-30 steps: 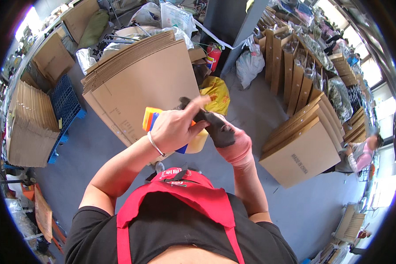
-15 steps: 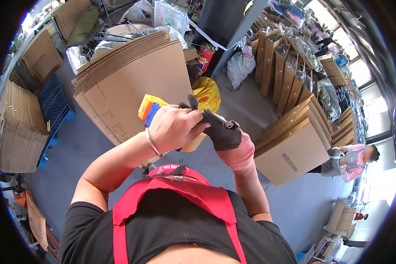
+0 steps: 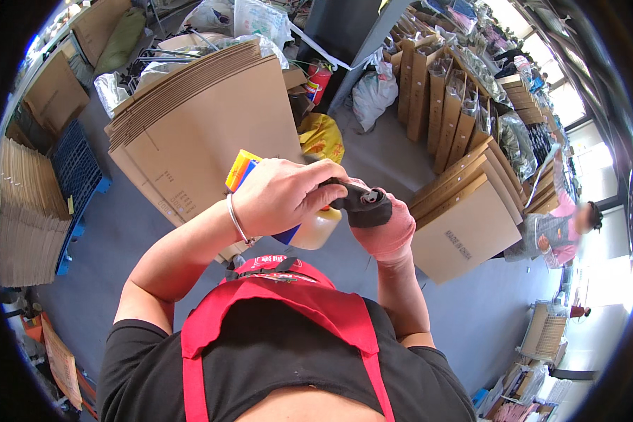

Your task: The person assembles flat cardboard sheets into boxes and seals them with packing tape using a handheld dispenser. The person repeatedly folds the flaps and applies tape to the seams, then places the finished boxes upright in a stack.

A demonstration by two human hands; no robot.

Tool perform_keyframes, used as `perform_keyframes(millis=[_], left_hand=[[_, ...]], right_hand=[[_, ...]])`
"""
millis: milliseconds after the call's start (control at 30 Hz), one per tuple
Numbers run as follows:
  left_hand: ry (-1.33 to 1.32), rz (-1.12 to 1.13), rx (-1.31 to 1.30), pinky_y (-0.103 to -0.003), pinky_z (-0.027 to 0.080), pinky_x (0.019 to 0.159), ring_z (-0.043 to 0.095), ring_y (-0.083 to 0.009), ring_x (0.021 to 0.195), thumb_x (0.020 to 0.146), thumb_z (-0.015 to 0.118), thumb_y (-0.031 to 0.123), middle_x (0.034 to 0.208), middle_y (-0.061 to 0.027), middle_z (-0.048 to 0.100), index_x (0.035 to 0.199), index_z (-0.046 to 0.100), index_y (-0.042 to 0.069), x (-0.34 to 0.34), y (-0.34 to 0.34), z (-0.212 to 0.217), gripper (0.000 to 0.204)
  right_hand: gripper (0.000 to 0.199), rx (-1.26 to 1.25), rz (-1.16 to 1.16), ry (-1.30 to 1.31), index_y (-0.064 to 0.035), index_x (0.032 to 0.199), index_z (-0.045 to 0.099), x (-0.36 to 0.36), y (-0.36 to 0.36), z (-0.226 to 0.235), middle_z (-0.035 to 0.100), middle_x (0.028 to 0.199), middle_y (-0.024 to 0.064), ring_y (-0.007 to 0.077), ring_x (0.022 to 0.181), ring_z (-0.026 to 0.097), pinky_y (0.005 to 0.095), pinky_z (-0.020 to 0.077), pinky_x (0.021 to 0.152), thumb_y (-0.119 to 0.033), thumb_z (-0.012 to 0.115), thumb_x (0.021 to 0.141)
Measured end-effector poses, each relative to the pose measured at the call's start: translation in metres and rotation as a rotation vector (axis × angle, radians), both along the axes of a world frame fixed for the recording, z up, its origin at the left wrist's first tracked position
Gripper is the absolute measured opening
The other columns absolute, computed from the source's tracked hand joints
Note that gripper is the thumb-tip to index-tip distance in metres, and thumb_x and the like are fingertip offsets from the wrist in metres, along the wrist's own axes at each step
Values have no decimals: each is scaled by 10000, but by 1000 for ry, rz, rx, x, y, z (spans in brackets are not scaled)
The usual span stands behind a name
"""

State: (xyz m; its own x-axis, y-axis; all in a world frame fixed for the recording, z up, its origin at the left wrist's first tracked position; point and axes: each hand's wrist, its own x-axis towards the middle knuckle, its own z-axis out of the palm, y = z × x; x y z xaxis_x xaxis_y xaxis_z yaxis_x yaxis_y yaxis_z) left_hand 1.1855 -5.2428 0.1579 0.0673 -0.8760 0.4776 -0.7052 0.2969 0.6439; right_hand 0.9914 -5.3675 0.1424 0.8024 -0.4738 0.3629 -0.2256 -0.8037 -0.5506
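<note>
My bare left hand (image 3: 283,197), with a bangle at the wrist, pinches the dark part of a glove (image 3: 367,209) between thumb and forefinger. That glove, dark grey with a pink knit cuff, is worn on my right hand (image 3: 373,218); its own fingers are hidden by the glove and my left hand. Beneath my left hand is a tape dispenser (image 3: 240,169) with yellow, orange and blue parts. A pale, cream-coloured tape roll (image 3: 318,231) shows below my fingers. What grips the dispenser is hidden.
A leaning stack of flat cardboard (image 3: 211,119) stands ahead. More cartons (image 3: 464,232) lean at the right, near a person (image 3: 563,228) in a pink top. At the left are a blue pallet (image 3: 83,183) and stacked cardboard (image 3: 32,218). A yellow bag (image 3: 321,137) lies ahead.
My left hand has shifted right over the glove's fingers, and more of the tape roll shows. The person at the right has raised an arm. The view has shifted slightly.
</note>
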Motion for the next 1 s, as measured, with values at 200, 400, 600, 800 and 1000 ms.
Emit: perform_keyframes(millis=[200,400,600,800,1000], left_hand=[[107,9,109,-331,546,615,719,-233,641,878,861,242,720,-109,703,1036,740,60,-8,-3,14,270],[120,-82,65,-301,571,655,735,-228,671,975,754,155,792,-131,730,1155,740,18,-7,-10,10,226],[-177,6,31,-441,566,702,722,-351,745,1056,612,254,777,-158,711,951,718,44,1,-6,0,257],[-273,163,-30,-405,571,680,731,-314,734,1000,680,305,775,-116,720,902,697,88,20,1,-8,239],[-394,31,25,-403,579,650,731,-327,701,823,847,494,733,-125,695,776,677,92,-40,-23,-12,439]], right_hand=[[183,-155,-190,-3,-152,995,745,-12,12,1,757,869,37,243,745,753,330,604,680,-153,778,816],[251,-238,-24,-25,-135,1028,710,-26,0,-12,737,857,33,236,757,752,342,604,678,-131,791,791],[379,263,15,44,-47,1222,646,-37,-8,-12,744,1091,62,186,977,718,291,557,878,-19,751,859],[446,642,46,-87,-4,1421,577,-52,-21,-40,665,1368,84,155,1223,640,281,476,1073,-43,663,985],[521,1380,179,-667,-4,1603,398,-6,-26,-63,396,1678,111,204,1519,407,368,267,1293,-143,495,1110]])
